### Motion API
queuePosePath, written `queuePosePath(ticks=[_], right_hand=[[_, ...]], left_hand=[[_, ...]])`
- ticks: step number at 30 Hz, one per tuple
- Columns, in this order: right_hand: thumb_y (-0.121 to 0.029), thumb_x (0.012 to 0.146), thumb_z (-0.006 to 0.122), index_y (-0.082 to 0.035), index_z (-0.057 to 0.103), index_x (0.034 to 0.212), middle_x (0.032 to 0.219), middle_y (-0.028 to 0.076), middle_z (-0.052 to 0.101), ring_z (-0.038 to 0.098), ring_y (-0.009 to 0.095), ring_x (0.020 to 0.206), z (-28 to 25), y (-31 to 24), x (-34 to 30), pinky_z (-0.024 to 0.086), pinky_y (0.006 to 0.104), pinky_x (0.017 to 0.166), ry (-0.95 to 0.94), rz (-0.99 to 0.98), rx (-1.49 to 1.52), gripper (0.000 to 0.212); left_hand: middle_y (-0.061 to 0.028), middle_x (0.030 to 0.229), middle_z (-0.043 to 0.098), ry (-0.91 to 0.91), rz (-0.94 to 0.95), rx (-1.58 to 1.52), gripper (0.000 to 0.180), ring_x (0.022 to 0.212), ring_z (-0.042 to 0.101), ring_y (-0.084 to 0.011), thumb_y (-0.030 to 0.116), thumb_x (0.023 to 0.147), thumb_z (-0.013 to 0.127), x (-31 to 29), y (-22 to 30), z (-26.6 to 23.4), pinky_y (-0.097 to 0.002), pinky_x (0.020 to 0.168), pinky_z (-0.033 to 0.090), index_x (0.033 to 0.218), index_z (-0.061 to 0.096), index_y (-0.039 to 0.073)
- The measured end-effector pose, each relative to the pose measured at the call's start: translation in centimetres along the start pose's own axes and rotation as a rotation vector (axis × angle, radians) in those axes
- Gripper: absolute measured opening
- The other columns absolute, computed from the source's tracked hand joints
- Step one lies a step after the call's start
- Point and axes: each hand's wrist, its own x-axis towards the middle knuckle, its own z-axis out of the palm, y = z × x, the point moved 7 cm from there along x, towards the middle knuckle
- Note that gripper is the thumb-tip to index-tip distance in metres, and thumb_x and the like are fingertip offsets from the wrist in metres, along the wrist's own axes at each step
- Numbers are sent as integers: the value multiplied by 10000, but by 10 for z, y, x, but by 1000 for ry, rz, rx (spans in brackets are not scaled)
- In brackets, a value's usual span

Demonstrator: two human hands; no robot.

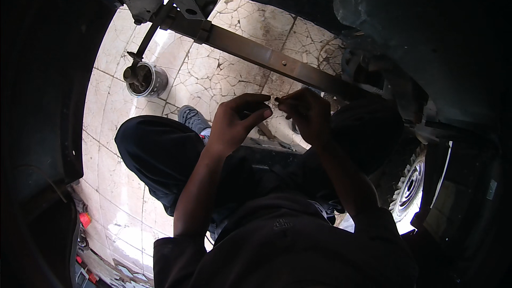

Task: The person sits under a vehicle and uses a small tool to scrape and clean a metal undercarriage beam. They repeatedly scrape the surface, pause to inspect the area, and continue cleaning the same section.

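My two hands meet in front of me, above my bent knees and below a metal bar. My left hand [232, 121] has its thumb and index finger curved toward each other with a gap between the tips, and nothing shows in that gap. Facing it, my right hand [310, 116] is closed in a pinch. At its fingertips is a small dark piece [277, 100], too small and shaded to name. It sits close to the left fingertips. The right hand's other fingers are in deep shadow.
A long rusty metal bar [256, 53] crosses beyond my hands, joined to a bracket [184, 0] at upper left. A rod with a rounded end [132, 72] hangs over a metal can [154, 82] on the cracked tile floor [114, 128]. A toothed wheel [412, 184] is at right.
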Motion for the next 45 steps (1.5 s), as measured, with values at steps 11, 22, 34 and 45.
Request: queuePosePath(ticks=[11,22,34,45], right_hand=[[-117,868,793,-93,775,1011,932,133,749,732,323,878,-7,79,80,559,383,786,328,-205,-377,146],[-174,892,764,-80,767,960,941,150,726,702,373,868,25,102,133,554,434,756,255,-412,-563,116],[-179,888,751,-88,798,910,849,174,711,698,381,820,26,109,141,553,444,735,318,-353,-567,105],[-134,843,764,-111,803,799,776,189,656,651,414,804,30,106,145,528,487,757,301,-250,-589,63]], left_hand=[[-131,1032,785,16,8,257,354,954,746,-168,246,927,789,24,-49,-9,-299,838,558,1187,733,13],[-139,1009,720,184,290,694,463,842,732,-279,203,886,809,40,-73,-35,-375,753,581,1311,663,92],[-163,1004,707,212,364,619,539,865,713,-307,159,901,789,46,-62,-32,-399,760,568,1400,595,101],[-156,932,717,188,338,621,272,886,727,-337,122,901,772,42,-67,-38,-399,776,567,1155,720,38]])
